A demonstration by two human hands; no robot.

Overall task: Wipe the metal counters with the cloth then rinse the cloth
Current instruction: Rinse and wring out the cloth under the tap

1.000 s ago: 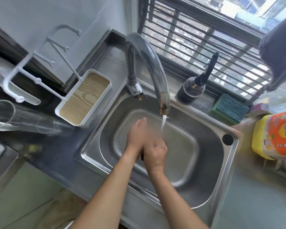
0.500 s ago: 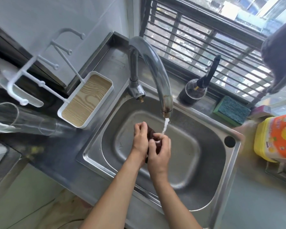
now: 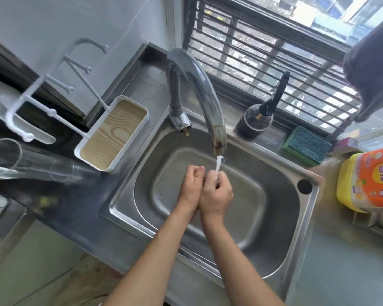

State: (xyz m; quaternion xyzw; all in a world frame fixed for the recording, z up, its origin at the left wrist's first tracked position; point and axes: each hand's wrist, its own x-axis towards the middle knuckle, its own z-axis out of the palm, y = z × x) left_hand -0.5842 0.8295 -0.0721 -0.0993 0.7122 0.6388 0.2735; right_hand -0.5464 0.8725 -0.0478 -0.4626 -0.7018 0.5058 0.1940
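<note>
Over the steel sink (image 3: 281,228), my left hand (image 3: 190,186) and my right hand (image 3: 217,195) are pressed together, fingers curled. Both close around the dark cloth (image 3: 205,179); only a thin dark sliver of it shows between them. A thin stream of water (image 3: 218,163) falls from the curved metal faucet (image 3: 199,91) onto my right fingers. The metal counter (image 3: 75,217) runs along the sink's left and front.
A white rack with a wood-grain tray (image 3: 114,133) and a glass lying on its side (image 3: 31,160) sit left of the sink. Behind it stand a dark pump bottle (image 3: 255,122) and a green sponge (image 3: 307,144). A yellow-orange detergent tub (image 3: 369,180) stands at the right.
My hands have closed tighter together, so the dark cloth seen between them half a second ago is now almost hidden. They stay under the running water.
</note>
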